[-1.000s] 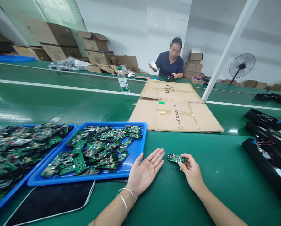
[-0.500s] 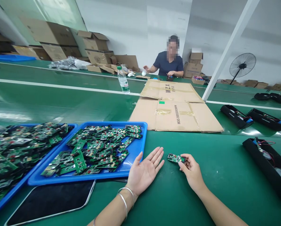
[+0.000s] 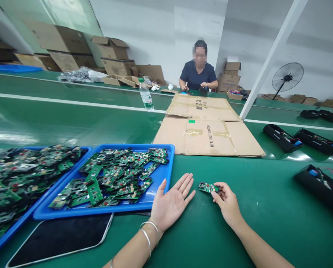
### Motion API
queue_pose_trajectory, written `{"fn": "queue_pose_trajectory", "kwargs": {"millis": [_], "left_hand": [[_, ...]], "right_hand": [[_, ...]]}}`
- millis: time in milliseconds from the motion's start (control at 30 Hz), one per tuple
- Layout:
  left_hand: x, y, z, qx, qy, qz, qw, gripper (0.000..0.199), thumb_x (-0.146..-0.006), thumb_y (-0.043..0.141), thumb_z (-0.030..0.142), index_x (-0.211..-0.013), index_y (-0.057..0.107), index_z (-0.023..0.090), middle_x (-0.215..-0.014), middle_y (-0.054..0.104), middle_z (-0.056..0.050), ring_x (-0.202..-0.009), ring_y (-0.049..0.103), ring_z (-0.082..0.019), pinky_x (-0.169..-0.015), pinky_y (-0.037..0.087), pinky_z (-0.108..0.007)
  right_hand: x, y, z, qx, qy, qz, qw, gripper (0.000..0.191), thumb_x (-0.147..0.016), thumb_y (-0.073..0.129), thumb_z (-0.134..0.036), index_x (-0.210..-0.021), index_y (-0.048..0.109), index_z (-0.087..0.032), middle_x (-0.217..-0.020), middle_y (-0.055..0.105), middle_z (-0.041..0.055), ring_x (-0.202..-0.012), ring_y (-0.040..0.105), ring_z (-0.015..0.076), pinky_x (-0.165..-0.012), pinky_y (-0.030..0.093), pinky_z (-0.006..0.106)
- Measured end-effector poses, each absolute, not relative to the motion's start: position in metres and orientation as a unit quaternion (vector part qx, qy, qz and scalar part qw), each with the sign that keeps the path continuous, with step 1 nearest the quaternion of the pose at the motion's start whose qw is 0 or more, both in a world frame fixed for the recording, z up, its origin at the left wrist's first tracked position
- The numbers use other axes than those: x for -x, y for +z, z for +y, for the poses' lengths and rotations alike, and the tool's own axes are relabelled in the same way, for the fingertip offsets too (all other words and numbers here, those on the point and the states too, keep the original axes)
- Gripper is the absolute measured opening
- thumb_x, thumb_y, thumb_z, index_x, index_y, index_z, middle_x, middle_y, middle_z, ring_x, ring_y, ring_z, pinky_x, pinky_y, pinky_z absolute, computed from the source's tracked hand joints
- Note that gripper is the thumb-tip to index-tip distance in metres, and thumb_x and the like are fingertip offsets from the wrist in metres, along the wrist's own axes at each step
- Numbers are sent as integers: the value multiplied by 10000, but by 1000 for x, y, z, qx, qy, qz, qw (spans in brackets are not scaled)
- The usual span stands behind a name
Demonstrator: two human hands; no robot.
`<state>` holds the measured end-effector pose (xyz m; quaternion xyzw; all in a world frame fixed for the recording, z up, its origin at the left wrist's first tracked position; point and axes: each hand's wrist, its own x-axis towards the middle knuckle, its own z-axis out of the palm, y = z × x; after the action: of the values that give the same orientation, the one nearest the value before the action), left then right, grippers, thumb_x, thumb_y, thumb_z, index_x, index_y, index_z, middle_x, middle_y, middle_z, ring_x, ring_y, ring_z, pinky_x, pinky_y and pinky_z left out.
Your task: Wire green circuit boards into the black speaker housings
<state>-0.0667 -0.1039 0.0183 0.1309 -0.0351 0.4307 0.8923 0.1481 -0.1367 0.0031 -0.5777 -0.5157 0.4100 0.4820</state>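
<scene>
My right hand point(image 3: 227, 203) rests on the green belt and pinches the right end of a small green circuit board point(image 3: 207, 187) that lies flat on the belt. Palm up, fingers spread and holding nothing, my left hand point(image 3: 170, 203) lies on the belt just left of that board, beside the right edge of a blue tray point(image 3: 157, 201). The tray is heaped with several green circuit boards point(image 3: 118, 175). Two silver bangles ring my left wrist.
A second blue tray of boards point(image 3: 21, 178) sits far left, a dark tablet point(image 3: 57, 238) in front. Flattened cardboard point(image 3: 208, 126) and a water bottle point(image 3: 146, 95) lie beyond. Black speaker housings point(image 3: 319, 186) ride the belt at right. A person point(image 3: 198, 72) works opposite.
My hands have stayed put. The black housings at right have slid rightward along the belt. The person opposite has lowered both hands to the table.
</scene>
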Motion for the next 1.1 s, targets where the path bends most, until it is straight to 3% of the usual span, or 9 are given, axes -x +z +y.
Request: {"fn": "queue_pose_trajectory", "kwargs": {"millis": [500, 733, 867, 1100], "left_hand": [[67, 18, -104, -111, 433, -26, 894, 724, -880, 174, 600, -1391, 299, 103, -1472, 300, -67, -1388, -65, -169, -1127, -15, -452], [67, 18, -103, -119, 417, -16, 901, 720, -862, 196, 630, -1381, 342, 153, -1472, 316, -15, -1390, 16, -295, -1117, 18, -522], [68, 18, -103, -134, 412, -11, 901, 717, -847, 204, 651, -1393, 318, 199, -1492, 283, 5, -1388, 51, -312, -1118, 35, -522], [65, 19, -105, -133, 443, 67, 884, 624, -900, 244, 535, -1374, 363, 149, -1442, 385, -94, -1371, 183, -306, -1095, 129, -535]], "right_hand": [[-147, 5, -137, 579, 408, -514, 484, 361, -774, 603, -455, -994, 555, -173, -777, 603, 39, -607, 568, 153, -555, 483, 272], [-147, 6, -137, 577, 408, -513, 487, 352, -768, 612, -447, -987, 563, -176, -785, 608, 37, -603, 572, 148, -558, 484, 266], [-148, 6, -137, 575, 410, -510, 491, 355, -762, 621, -448, -984, 564, -177, -778, 610, 36, -601, 572, 149, -559, 485, 268], [-142, 12, -144, 554, 437, -507, 495, 343, -754, 628, -436, -978, 565, -184, -799, 610, 39, -615, 573, 150, -576, 501, 276]]}}
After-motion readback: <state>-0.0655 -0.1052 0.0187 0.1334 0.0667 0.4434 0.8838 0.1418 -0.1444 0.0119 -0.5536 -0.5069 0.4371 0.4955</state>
